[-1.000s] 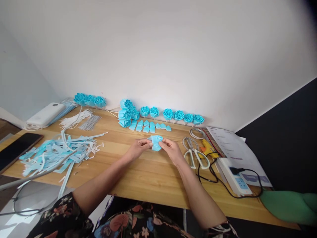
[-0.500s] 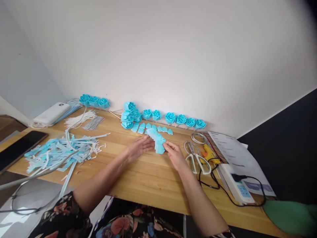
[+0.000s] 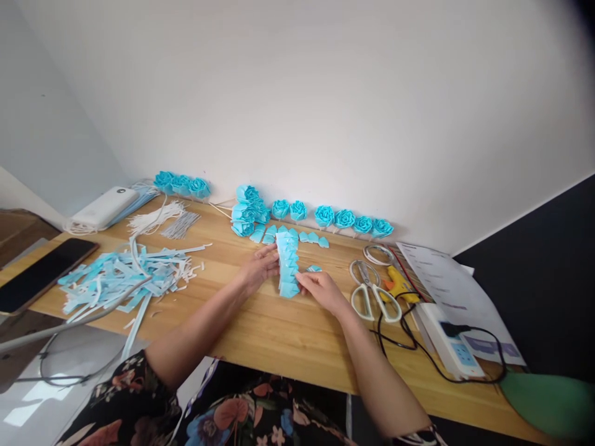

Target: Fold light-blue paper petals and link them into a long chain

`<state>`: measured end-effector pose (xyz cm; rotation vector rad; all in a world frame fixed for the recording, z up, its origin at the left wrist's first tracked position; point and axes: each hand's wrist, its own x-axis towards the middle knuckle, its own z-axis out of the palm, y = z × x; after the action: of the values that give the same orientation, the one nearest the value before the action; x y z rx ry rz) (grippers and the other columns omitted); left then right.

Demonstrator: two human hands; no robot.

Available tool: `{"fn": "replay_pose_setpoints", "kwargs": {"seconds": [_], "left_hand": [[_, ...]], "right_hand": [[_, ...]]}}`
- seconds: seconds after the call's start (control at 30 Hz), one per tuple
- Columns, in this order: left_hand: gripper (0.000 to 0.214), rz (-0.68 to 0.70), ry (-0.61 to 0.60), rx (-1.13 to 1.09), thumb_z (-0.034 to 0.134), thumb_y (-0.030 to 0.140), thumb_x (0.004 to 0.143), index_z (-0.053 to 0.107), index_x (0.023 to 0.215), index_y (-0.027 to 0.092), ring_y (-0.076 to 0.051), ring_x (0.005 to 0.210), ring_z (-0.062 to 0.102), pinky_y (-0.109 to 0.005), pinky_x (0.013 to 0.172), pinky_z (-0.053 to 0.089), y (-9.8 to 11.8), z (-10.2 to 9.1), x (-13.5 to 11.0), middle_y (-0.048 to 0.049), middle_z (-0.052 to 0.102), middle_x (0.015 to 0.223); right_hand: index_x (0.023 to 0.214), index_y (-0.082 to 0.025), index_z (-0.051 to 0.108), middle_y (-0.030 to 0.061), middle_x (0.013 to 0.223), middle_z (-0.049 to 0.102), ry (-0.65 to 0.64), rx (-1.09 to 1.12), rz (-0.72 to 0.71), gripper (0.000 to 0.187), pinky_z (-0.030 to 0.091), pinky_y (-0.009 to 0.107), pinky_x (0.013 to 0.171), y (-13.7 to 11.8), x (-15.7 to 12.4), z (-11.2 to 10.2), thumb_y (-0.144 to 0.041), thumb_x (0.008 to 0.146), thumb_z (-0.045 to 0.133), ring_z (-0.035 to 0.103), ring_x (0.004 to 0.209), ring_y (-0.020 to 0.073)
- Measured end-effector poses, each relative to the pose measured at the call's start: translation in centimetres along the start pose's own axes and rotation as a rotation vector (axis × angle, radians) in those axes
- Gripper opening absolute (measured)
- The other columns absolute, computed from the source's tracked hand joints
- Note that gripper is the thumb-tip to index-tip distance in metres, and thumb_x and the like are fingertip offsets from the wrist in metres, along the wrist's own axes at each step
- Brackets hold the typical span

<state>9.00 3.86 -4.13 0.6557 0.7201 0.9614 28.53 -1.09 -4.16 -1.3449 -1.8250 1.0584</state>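
A pleated strip of light blue petal pieces [image 3: 288, 263], with a jagged right side, stands lengthwise between my hands above the table. My left hand [image 3: 260, 269] is at its left edge, the fingertips partly hidden behind it. At the lower right edge, my right hand [image 3: 323, 291] pinches the strip between thumb and fingers. Just beyond the right knuckles lies a small loose blue petal piece [image 3: 314, 269]. More cut blue petals [image 3: 313, 238] lie in a row behind the strip. Finished blue fabric-like roses [image 3: 344, 218] line the wall.
On the left are a heap of blue and white scraps [image 3: 125, 275], a phone [image 3: 46, 272], a white power bank [image 3: 105, 207] and white cords [image 3: 155, 218]. Scissors [image 3: 372, 291], a yellow glue gun [image 3: 398, 285], a power strip [image 3: 453, 344] and papers [image 3: 446, 279] occupy the right.
The strip has turned from slanting to nearly straight up and down. My left fingers have come to its edge, and a loose petal piece now shows beyond my right hand.
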Motion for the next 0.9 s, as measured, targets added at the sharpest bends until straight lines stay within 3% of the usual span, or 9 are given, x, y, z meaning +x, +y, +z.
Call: {"fn": "replay_pose_setpoints", "kwargs": {"seconds": [0.2,0.47,0.6,0.9], "left_hand": [[0.053,-0.034,-0.044,0.022,0.076,0.023,0.071,0.054,0.118,0.015,-0.017,0.076,0.068,-0.030,0.074,0.052,-0.2,0.3,-0.2,-0.0074,0.070,0.088],[0.048,-0.073,-0.157,0.094,0.079,0.028,0.067,0.061,0.109,0.012,-0.017,0.075,0.066,-0.029,0.070,0.052,-0.8,0.6,-0.5,-0.0092,0.069,0.088],[0.047,-0.061,-0.168,0.147,0.077,0.036,0.068,0.064,0.106,0.011,-0.016,0.074,0.065,-0.028,0.067,0.050,-1.0,0.4,-0.3,-0.0087,0.069,0.085],[0.051,0.035,-0.150,0.296,0.079,0.028,0.063,0.064,0.109,0.013,-0.008,0.054,0.054,-0.023,0.057,0.042,-1.3,-0.1,0.0,-0.0025,0.067,0.075]], "right_hand": [[0.067,-0.017,0.065,0.0041,0.064,0.064,0.100,0.146,0.066,0.054,0.043,0.027,0.058,1.0,0.3,0.3,-0.062,0.086,0.042,0.057,0.061,0.0161],[0.062,-0.018,0.054,-0.0043,0.057,0.045,0.153,0.182,0.069,0.038,0.031,0.023,0.053,0.4,0.2,0.5,-0.051,0.077,0.061,0.040,0.055,0.0105],[0.062,-0.018,0.053,-0.0044,0.058,0.043,0.182,0.171,0.060,0.037,0.029,0.023,0.052,0.6,0.2,0.5,-0.051,0.077,0.061,0.037,0.055,0.0103],[0.051,-0.019,0.038,-0.0049,0.051,0.034,0.188,-0.029,0.055,0.042,0.023,0.024,0.050,0.2,0.3,0.5,-0.042,0.081,0.057,0.031,0.051,0.0092]]}}
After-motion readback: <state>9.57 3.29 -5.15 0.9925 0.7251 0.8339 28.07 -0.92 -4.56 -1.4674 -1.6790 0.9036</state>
